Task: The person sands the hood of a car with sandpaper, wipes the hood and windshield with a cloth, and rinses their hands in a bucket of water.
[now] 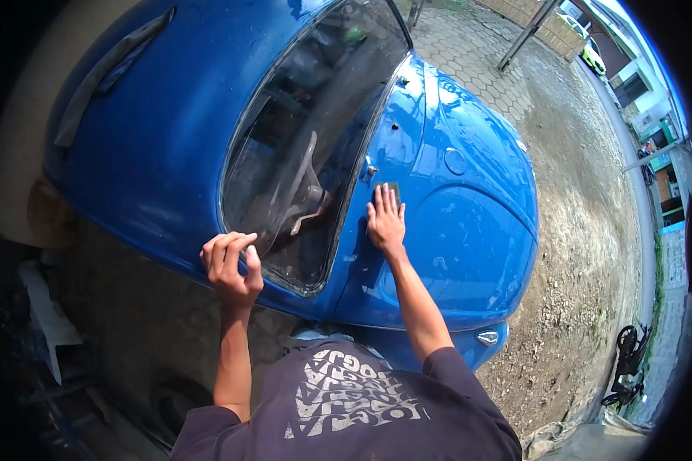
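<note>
My right hand (387, 225) lies flat on the blue front panel of a car (467, 253), just ahead of the windshield. Under its fingers is a dark rectangular pad (395, 191), possibly sandpaper, mostly covered by the hand. A small metal wiper spindle (372, 170) sticks up near the fingertips. My left hand (230, 265) is raised at the near lower corner of the windshield (305, 155), fingers bent and apart, holding nothing. Whether it touches the glass or frame, I cannot tell. Behind the glass, a steering wheel (308, 184) shows.
The blue roof (150, 115) curves away to the left. Below it, a tyre (179, 397) and a pale angled piece (49, 311) lie in shadow. Gravel (548, 322) borders the car's front. A motorcycle (628, 366) stands far right; a post (527, 34) rises beyond.
</note>
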### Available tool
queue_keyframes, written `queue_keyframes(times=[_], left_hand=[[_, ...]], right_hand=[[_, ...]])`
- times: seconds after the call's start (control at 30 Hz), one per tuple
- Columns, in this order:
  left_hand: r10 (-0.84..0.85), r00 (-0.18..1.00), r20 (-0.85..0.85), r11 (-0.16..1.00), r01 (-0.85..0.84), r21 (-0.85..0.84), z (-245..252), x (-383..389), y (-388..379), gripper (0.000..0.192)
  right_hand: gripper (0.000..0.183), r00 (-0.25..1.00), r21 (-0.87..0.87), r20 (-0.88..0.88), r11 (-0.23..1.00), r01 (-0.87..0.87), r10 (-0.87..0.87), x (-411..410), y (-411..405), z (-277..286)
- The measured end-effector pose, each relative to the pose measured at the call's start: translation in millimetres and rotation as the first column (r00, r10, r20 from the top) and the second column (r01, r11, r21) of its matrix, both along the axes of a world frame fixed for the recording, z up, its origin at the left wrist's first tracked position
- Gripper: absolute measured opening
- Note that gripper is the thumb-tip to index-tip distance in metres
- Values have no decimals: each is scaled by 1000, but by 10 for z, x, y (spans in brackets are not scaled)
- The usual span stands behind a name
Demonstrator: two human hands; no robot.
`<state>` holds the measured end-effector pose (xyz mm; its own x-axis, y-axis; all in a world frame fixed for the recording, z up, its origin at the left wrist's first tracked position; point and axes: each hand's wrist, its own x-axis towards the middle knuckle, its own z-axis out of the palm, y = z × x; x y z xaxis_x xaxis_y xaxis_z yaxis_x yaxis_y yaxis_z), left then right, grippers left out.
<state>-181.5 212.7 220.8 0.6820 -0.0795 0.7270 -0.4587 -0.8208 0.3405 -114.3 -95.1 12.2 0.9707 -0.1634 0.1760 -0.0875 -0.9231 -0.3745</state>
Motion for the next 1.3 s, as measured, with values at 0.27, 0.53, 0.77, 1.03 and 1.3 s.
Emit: queue_keyframes(times=[0.27,0.53,0.77,1.03,1.3], left_hand=[[189,982,23,941,-187,283,-114,79,-44,8],[191,981,-24,932,-174,318,-75,76,-86,9],[231,973,-11,924,-216,317,-178,65,-24,9],[225,974,-16,900,-202,385,-114,103,-26,10],[253,967,-31,900,-223,373,-84,89,-69,10]], right_hand=[[58,960,33,-64,962,-272,273,-1071,606,-72],[62,993,-17,-69,995,-94,93,-191,449,135],[58,919,-94,-225,931,-352,324,-650,259,120],[59,969,2,-113,975,-221,219,-693,570,36],[59,968,-142,-56,961,236,-246,184,-83,41]])
